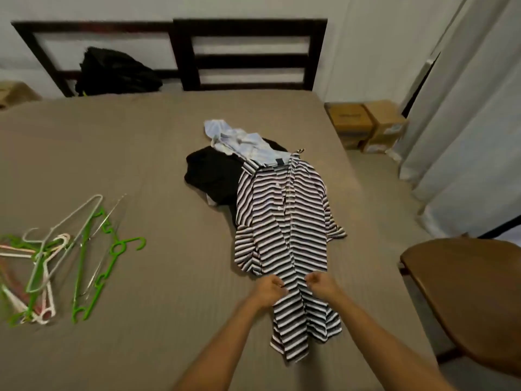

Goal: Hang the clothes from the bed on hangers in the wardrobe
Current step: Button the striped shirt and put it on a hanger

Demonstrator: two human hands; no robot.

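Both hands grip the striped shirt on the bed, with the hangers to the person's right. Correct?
No. The hangers lie to the person's left, per the head view; left hand and right hand do grip the striped shirt on the bed.

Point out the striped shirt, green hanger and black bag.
striped shirt point(282, 221): head view, chest panel.
green hanger point(82, 266): head view, long bar.
black bag point(115, 71): head view, middle of body.

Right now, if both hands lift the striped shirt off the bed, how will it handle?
Probably floppy: the striped shirt lies wrinkled and flat on the bed. Likely light, as thin fabric bunches where the left hand and right hand pinch it. Its loose sleeves would probably dangle.
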